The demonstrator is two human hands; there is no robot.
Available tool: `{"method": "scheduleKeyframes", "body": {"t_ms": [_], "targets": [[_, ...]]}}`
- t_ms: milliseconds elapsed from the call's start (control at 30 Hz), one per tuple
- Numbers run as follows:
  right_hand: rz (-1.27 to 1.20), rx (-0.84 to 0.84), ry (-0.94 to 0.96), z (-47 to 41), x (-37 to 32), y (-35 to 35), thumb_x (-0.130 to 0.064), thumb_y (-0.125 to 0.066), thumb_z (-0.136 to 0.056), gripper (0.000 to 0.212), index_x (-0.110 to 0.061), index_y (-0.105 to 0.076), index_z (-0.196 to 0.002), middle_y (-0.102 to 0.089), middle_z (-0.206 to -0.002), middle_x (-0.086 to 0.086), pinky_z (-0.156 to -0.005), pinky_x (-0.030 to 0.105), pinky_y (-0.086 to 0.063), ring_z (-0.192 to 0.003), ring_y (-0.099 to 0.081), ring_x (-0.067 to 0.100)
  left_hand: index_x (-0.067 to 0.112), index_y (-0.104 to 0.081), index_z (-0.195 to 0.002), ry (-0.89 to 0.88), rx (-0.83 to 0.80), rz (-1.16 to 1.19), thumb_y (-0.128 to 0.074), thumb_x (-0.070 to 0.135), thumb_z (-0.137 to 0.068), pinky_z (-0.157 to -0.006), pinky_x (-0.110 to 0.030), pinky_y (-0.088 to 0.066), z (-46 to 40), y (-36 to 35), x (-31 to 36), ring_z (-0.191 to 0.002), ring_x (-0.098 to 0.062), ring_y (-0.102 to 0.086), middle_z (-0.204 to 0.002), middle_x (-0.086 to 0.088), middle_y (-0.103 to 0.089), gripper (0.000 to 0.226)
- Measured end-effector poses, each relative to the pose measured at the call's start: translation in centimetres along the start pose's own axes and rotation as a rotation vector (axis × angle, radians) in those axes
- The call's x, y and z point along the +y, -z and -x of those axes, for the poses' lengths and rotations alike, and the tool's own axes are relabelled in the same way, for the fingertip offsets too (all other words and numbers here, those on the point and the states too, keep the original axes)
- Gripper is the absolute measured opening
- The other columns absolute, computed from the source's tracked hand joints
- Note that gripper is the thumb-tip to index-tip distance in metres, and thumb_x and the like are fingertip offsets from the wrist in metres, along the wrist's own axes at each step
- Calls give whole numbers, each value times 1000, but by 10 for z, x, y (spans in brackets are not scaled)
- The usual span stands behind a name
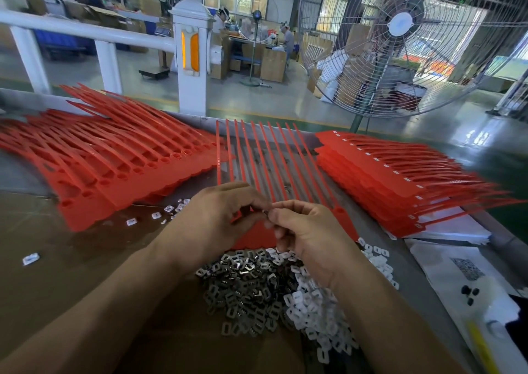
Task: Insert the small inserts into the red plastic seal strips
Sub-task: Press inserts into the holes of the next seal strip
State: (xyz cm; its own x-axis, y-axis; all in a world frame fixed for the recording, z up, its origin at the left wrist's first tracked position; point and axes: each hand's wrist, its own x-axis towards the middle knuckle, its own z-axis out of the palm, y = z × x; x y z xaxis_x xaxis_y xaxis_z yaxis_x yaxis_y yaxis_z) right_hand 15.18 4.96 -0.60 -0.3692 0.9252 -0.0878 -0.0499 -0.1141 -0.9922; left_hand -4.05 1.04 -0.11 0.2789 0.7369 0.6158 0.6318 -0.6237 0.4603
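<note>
Left hand (220, 216) and right hand (308, 231), fingers curled, pinch a small insert (268, 213) together above the red seal strip sheet (257, 156), just beyond the insert pile (274, 293).

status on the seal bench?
Left hand and right hand pinch one small insert together over the middle red strip. Insert pile sits close below. Nothing blocking.

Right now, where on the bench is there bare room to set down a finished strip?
Bare brown bench lies left of the metal insert pile, below the left red stack, with one stray white insert. Crowded: the centre strip under both hands, and the right red stack.
</note>
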Motion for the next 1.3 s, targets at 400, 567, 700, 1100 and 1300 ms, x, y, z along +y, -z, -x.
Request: {"method": "scheduleKeyframes", "body": {"t_ms": [400,567,700,1100,1300], "targets": [[440,195,110,4,-2,4,-26,-68,-98,8,-29,-75,-94,-77,-86,-13,-68,20,-54,-70,-67,-3,34,-75,-85,533,52,-190,-81,28,-83,-87,-40,-51,1,14,-21,-85,-4,-58,-88,14,-64,8],[469,175,108,4,-2,4,-26,-68,-97,10,-30,-75,-92,-77,-85,-14,-71,21,-56,-72,-68,1,39,-76,-87,576,14,-245,-78,35,-84,-100,-46,-41,0,8,-21,-97,-11,-55,-93,16,-63,6],[501,168,112,3,-2,4,-28,-68,-97,8,-31,-74,-93,-76,-85,-17,-68,18,-55,-76,-70,4,39,-75,-89,585,9,-291,-77,37,-85,-99,-39,-30,-1,3,-23,-104,-11,-51,-95,15,-63,5],[519,156,105,2,-1,3,-28,-69,-97,8,-30,-74,-91,-76,-85,-14,-57,5,-46,-70,-66,-5,38,-77,-90,656,-42,-260,-82,35,-81,-106,-44,-33,-3,2,-28,-107,-13,-56,-98,18,-66,10],[517,153,103,3,-2,3,-28,-70,-96,7,-29,-75,-91,-77,-85,-13,-56,6,-48,-73,-68,0,36,-78,-92,662,-50,-222,-80,30,-84,-107,-47,-40,-1,6,-25,-107,-10,-57,-94,22,-67,11]]}}
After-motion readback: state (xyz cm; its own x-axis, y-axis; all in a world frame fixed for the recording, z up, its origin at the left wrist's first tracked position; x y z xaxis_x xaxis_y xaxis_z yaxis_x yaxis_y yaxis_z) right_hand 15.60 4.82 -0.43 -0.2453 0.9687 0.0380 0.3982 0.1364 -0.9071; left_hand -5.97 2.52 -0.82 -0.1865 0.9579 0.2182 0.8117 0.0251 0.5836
